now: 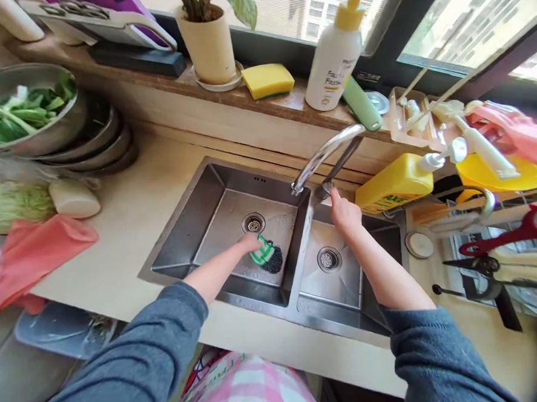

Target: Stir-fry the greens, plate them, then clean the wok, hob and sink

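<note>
My left hand (249, 243) reaches down into the larger left basin of the steel double sink (214, 204). Its fingers are closed on a green-and-white scrubbing cloth (262, 252) with a black, rough-looking end, held just below the drain. My right hand (346, 214) is at the base of the chrome faucet (328, 153), above the divider between the basins. Its fingers are closed around the faucet handle (327, 187), which they partly hide. The faucet's spout points into the left basin, and I cannot make out any water running from it.
A yellow detergent bottle (394, 183) stands behind the right basin. Red-handled scissors (512, 234) and other utensils lie to the right. On the ledge are a yellow sponge (267, 81), a white pump bottle (335, 59) and a potted plant (208, 42). Stacked bowls (49, 133) with greens stand left.
</note>
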A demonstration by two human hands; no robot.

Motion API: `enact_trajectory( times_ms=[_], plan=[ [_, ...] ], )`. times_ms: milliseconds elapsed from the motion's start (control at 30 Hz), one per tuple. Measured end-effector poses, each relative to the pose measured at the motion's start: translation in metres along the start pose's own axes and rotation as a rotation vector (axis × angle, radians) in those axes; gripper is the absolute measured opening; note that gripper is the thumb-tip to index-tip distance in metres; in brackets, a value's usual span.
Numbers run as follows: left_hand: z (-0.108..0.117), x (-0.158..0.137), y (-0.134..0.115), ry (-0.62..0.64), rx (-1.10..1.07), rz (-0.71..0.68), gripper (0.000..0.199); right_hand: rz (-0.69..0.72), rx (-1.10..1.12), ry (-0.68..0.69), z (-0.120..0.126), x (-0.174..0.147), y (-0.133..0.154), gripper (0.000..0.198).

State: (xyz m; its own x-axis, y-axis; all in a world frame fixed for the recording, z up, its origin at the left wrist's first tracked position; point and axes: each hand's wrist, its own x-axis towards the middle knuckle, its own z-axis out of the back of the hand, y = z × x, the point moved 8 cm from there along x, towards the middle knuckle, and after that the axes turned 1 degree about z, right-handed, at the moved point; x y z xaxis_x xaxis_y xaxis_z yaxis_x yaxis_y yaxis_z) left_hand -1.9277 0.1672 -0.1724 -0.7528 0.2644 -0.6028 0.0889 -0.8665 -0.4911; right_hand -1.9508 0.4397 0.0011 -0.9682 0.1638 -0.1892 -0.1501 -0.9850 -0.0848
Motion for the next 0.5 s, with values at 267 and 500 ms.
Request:
enact_trajectory(
  times_ms=[267, 500],
  plan=[
    [0.049, 0.005, -0.089, -0.047, -0.170, -0.089, 0.014, -0.010, 0.283, -0.245, 0.028, -0.027, 0.019, 0.039],
    [0.077, -0.013, -0.118, 0.028, -0.632, -0.224, 0.009, -0.235, 1.261, -0.171, -0.064, -0.048, 0.097, 0.043]
  ],
)
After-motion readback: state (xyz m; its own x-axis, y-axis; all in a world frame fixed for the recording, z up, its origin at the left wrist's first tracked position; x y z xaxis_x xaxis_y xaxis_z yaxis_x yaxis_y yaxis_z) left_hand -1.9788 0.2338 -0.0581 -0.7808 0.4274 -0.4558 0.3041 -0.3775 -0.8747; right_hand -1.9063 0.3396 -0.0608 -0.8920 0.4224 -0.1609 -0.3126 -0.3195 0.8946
